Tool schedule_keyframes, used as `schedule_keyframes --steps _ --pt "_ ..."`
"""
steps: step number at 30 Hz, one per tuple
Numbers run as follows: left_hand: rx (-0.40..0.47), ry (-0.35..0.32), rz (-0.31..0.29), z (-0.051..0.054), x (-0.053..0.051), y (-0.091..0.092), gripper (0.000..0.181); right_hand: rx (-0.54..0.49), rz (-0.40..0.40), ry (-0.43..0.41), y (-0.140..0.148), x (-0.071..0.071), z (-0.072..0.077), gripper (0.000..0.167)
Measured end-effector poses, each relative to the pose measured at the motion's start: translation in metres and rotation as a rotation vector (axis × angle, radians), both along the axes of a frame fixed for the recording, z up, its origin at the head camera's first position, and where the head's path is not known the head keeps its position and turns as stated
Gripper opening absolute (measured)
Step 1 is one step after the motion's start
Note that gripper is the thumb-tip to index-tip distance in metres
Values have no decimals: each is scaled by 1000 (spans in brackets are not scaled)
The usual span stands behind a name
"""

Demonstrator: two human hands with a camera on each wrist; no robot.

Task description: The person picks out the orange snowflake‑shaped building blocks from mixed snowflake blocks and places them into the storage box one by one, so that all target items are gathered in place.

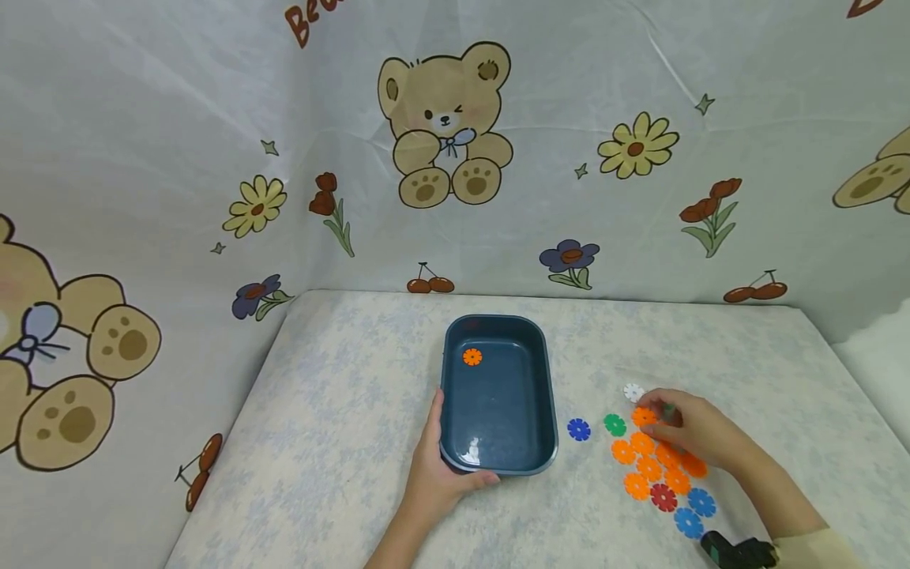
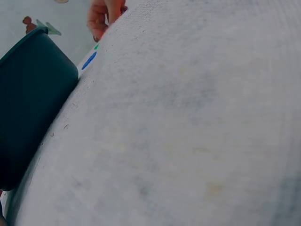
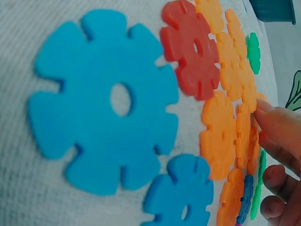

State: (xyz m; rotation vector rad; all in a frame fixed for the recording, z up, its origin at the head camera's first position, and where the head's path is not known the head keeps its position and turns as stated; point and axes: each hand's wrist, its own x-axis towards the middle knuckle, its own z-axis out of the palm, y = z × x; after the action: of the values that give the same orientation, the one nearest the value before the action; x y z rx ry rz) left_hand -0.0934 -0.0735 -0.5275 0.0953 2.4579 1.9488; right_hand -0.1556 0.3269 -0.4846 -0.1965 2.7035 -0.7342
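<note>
My left hand grips the dark blue rectangular tub at its near left corner, thumb along the near rim and fingers up the left side. Inside the tub lies one orange notched plastic disc. To the right, my right hand reaches over a cluster of flat discs and pinches an orange disc between thumb and fingers. Below it are several more orange discs, a red disc and light blue discs. A green disc and a white disc lie near the fingertips.
A dark blue disc sits alone between the tub and the cluster. The pale patterned tabletop meets a printed cloth wall at the back and left. A black object is at the right sleeve.
</note>
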Motion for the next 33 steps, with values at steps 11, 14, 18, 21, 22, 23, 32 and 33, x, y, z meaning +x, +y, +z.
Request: schedule_keyframes --steps 11,14,18,21,22,23,32,33 --pt "4 -7 -4 2 0 0 137 53 33 64 5 3 3 47" --pt "9 -15 -5 2 1 -1 138 66 31 53 5 3 3 50" --pt "18 -20 -9 2 1 -1 137 61 22 63 3 4 3 51" --pt "25 -21 -11 2 0 -1 138 32 4 83 -1 3 4 50" --pt "27 -22 -12 1 0 -2 138 19 -3 91 -3 3 5 50" --pt "29 -23 -13 1 0 -2 138 5 -11 103 -5 2 5 49" --pt "33 -31 -16 1 0 -2 138 -135 -14 309 -30 -6 9 30" --pt "34 -33 -17 1 1 -2 138 -147 -18 322 -35 -7 9 29"
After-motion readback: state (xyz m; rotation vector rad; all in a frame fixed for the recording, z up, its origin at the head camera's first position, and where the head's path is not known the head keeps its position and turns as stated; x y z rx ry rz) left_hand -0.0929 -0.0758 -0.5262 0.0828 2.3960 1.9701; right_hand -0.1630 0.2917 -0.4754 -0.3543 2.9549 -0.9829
